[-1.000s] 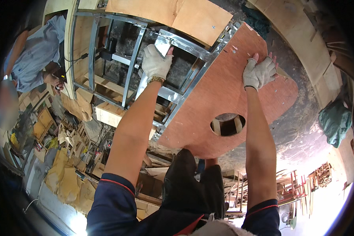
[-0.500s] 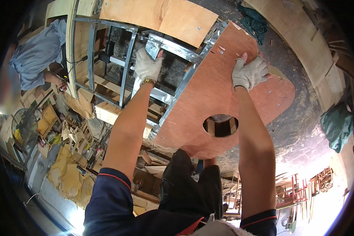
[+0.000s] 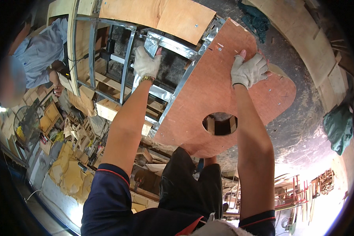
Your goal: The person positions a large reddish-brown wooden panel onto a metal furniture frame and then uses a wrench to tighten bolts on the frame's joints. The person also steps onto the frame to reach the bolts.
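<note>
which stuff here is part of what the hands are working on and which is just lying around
In hand:
left hand gripping the metal frame
right hand pressed flat on the reddish plywood panel with a round hole

Lying about:
green cloth on the floor
wood offcuts
pale plywood sheets

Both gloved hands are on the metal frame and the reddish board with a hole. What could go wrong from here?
The left hand grips a shiny metal bar of the frame; its edges might cut or pinch the fingers. The right hand only presses flat on the reddish board, so the board could slide. Another person works close at the frame's far side and could be bumped.
</note>
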A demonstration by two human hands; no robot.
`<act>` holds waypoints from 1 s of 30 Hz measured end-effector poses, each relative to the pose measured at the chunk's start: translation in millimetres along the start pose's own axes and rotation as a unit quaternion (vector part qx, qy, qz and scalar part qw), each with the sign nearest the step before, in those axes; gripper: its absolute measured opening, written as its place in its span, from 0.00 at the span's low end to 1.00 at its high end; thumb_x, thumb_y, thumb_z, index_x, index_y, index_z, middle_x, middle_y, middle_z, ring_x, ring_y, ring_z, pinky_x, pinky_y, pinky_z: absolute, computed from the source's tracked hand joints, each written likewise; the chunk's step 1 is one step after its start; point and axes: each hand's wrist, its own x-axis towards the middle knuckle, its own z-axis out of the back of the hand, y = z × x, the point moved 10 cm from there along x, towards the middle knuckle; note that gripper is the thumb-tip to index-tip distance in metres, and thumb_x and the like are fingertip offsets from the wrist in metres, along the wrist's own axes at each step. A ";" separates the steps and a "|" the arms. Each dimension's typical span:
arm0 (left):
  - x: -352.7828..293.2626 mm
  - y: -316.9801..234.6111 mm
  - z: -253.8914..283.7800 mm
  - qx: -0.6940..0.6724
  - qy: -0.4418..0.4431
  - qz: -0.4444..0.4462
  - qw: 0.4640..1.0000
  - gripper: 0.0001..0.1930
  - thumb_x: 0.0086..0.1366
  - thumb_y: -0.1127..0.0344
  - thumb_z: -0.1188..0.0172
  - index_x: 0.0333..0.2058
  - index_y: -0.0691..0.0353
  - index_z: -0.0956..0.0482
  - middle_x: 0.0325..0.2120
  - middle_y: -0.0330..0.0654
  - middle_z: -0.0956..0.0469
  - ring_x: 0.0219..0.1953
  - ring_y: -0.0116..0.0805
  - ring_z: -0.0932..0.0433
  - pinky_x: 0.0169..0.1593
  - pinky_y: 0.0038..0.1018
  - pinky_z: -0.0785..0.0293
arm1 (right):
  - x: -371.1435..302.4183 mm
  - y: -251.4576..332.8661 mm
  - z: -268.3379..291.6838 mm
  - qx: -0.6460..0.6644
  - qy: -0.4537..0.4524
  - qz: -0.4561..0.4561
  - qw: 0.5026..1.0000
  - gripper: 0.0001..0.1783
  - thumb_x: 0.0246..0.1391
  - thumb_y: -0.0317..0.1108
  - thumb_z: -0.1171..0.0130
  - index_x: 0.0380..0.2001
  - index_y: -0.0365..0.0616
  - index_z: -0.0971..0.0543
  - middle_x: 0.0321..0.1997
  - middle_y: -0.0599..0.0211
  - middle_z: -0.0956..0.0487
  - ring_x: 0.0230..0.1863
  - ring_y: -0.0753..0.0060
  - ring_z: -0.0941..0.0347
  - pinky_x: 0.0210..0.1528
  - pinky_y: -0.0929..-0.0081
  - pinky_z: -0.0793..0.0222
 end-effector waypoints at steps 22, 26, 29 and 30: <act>0.8 10.5 -5.9 -0.046 0.072 0.020 0.996 0.56 0.57 0.30 0.33 0.74 0.58 0.45 0.56 0.54 0.25 0.54 0.55 0.20 0.52 0.45 0.20 | -0.5 -0.6 -1.0 -0.004 -0.066 0.005 0.998 0.39 0.63 0.67 0.50 0.63 0.46 0.29 0.63 0.51 0.28 0.68 0.42 0.38 0.71 0.24 0.55; 0.6 9.1 -1.2 -0.041 0.045 -0.002 0.998 0.53 0.57 0.28 0.35 0.74 0.51 0.41 0.52 0.55 0.24 0.51 0.53 0.18 0.48 0.46 0.19 | -0.2 -0.8 1.3 -0.018 -0.078 0.007 0.997 0.39 0.64 0.67 0.51 0.63 0.47 0.29 0.63 0.53 0.28 0.68 0.43 0.36 0.71 0.26 0.54; -1.7 11.3 -2.1 -0.054 0.053 0.001 0.997 0.52 0.58 0.26 0.39 0.74 0.47 0.41 0.53 0.55 0.24 0.49 0.55 0.17 0.49 0.48 0.19 | 1.1 -1.6 0.3 -0.035 -0.077 -0.003 0.996 0.39 0.64 0.68 0.51 0.63 0.47 0.29 0.63 0.53 0.27 0.68 0.43 0.35 0.72 0.28 0.53; -2.3 11.8 -1.0 -0.060 0.051 0.002 0.997 0.51 0.58 0.27 0.38 0.74 0.47 0.40 0.51 0.54 0.23 0.48 0.54 0.17 0.48 0.47 0.19 | 1.4 -2.1 0.5 -0.040 -0.079 -0.008 0.996 0.39 0.64 0.68 0.52 0.63 0.47 0.29 0.63 0.53 0.27 0.68 0.43 0.35 0.73 0.29 0.53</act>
